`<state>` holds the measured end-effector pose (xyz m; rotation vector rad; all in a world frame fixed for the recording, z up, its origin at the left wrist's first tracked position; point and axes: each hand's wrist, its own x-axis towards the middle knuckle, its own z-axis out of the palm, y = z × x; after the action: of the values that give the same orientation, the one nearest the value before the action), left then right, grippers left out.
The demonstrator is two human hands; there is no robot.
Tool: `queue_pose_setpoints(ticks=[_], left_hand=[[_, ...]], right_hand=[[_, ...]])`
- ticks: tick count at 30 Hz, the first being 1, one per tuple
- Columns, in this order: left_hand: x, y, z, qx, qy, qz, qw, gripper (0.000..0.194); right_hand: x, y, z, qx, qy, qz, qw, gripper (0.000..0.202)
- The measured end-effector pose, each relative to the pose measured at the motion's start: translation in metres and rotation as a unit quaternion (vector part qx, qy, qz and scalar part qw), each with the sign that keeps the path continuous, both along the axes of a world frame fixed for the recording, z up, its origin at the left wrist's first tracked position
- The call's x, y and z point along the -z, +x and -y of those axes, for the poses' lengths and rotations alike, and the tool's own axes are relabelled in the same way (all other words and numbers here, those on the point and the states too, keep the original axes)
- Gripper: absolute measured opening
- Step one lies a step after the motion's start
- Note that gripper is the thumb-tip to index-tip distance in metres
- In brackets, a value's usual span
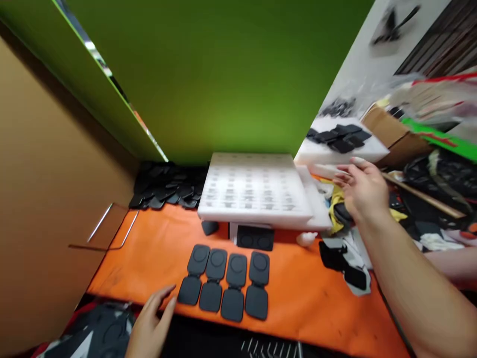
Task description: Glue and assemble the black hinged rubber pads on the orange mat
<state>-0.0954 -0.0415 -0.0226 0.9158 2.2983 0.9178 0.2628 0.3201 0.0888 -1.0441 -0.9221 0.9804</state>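
Several black hinged pads (234,271) lie unfolded in a row on the orange tabletop (298,283). Left of the row, at the table's front edge, my left hand (152,320) has its thumb and fingers apart, with nothing in it. My right hand (363,186) reaches out to the right, beside the white foam blocks; its fingers are bent near a pale, thin thing, and blur hides whether they grip it. Behind the row stands a white foam tray (255,189) with rows of slots. A dark rectangular piece (255,237) rests against its front.
A heap of black pieces (164,186) fills the back left corner. More black pads (339,136) sit on white foam at the right. A bent wire frame (108,247) juts from the left panel. Cardboard, bags and cloth clutter the right side, where another person's arm (452,266) shows.
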Motion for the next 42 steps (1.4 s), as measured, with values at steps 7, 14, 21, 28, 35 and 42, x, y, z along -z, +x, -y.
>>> queue_pose_setpoints(ticks=[7,14,21,28,35,42], left_hand=[[0.008,0.008,-0.014,0.131,-0.057,-0.129,0.981,0.055],[0.003,0.015,-0.027,0.154,-0.097,-0.079,0.98,0.06],[0.003,-0.003,-0.033,0.035,-0.024,0.219,0.975,0.028],[-0.012,0.007,-0.022,-0.027,0.092,0.418,0.904,0.054],[-0.028,0.035,-0.03,-0.021,0.126,0.515,0.847,0.045],[-0.04,0.051,-0.036,-0.011,0.118,0.538,0.834,0.049]], right_hand=[[0.09,-0.052,0.228,-0.344,0.005,0.482,0.806,0.036],[0.14,-0.062,0.264,-0.453,0.042,0.634,0.625,0.087],[0.124,-0.048,0.251,-0.474,0.034,0.618,0.626,0.08],[0.122,-0.058,0.249,-0.449,0.057,0.639,0.622,0.072],[0.128,-0.055,0.239,-0.442,0.136,0.571,0.679,0.047],[0.096,-0.037,0.211,-0.26,0.018,0.411,0.873,0.025]])
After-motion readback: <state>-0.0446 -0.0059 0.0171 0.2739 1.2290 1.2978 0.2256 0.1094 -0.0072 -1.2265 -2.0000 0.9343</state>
